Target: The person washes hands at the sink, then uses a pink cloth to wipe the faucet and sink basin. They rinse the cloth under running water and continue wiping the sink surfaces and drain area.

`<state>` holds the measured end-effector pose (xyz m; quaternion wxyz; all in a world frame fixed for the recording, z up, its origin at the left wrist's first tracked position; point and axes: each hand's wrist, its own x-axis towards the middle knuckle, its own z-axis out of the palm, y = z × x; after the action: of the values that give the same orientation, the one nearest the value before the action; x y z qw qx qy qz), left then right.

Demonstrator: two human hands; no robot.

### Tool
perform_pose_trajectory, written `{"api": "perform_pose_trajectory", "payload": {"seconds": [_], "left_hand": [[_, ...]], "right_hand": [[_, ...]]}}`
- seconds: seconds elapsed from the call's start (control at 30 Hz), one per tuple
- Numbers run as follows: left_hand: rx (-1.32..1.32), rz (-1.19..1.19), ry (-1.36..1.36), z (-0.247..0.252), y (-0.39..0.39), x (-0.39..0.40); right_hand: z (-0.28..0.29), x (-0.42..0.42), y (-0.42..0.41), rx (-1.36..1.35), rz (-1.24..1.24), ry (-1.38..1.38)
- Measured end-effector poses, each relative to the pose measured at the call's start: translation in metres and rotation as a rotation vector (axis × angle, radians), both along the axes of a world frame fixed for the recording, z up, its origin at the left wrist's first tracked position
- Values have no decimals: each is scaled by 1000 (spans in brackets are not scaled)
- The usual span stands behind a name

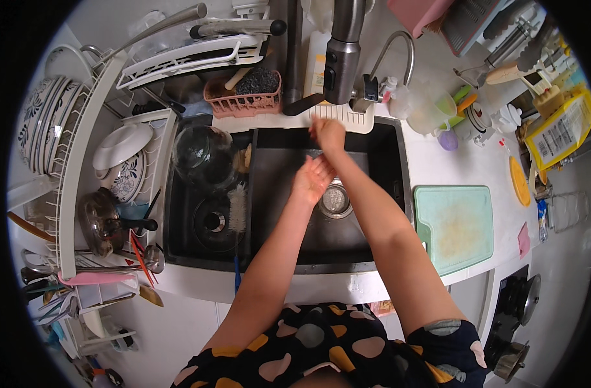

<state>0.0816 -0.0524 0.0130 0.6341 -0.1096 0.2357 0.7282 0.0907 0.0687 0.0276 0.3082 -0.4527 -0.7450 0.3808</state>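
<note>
My left hand is over the right basin of a dark double sink, palm up with its fingers apart and nothing in it. My right hand is just beyond it, under the grey pull-down faucet and near its dark lever. Its fingers are bent and blurred; whether they hold anything cannot be told. The right wrist lies close to the left fingertips. A metal drain strainer sits in the basin below my hands. In the left basin are a large clear glass bowl and a bottle brush.
A pink basket with a scrubber stands behind the sink, beside a white bottle. Dish racks with plates and a glass lid fill the left. A green cutting board lies on the right counter, with cups and utensils behind it.
</note>
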Motion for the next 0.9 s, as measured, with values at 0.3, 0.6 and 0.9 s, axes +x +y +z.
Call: {"api": "perform_pose_trajectory", "payload": {"seconds": [0.3, 0.6, 0.9], "left_hand": [[-108, -246, -19, -33, -48, 21], [-363, -38, 571, 17, -57, 73], [-296, -1, 1148, 9, -61, 86]], "right_hand": [[-61, 72, -131, 56, 224, -35], [-32, 87, -145, -675, 24, 531], [5, 100, -148, -993, 86, 1062]]}}
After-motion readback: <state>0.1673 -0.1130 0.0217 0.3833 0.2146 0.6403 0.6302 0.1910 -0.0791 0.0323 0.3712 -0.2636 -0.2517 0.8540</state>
